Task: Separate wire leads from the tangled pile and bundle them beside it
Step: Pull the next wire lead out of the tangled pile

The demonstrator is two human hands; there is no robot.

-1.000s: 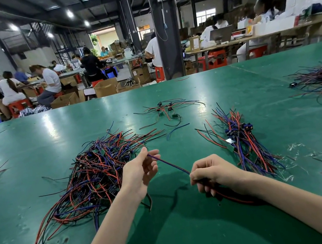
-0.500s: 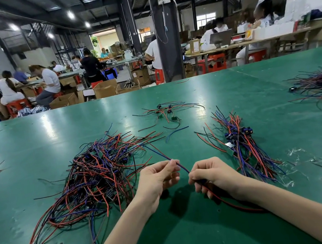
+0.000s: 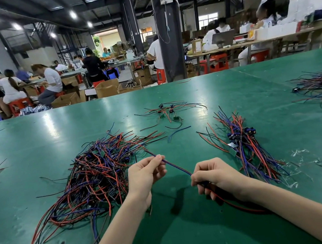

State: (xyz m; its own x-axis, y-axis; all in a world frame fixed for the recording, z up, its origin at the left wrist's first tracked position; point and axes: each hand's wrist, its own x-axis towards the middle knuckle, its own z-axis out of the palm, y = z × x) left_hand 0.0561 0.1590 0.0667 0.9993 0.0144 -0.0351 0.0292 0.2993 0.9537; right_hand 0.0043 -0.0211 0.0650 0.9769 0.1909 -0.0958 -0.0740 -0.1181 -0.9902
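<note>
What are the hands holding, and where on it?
One wire lead. The left hand pinches it nearer the pile; the right hand grips it farther along, red tail trailing behind.

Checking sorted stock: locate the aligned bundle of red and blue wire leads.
Head view, right of centre on the green table: the bundle lies beside the right hand, apart from the tangled wire pile at left.

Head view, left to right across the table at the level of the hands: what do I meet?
tangled pile → left hand → wire lead stretched between both hands → right hand → bundle
</note>
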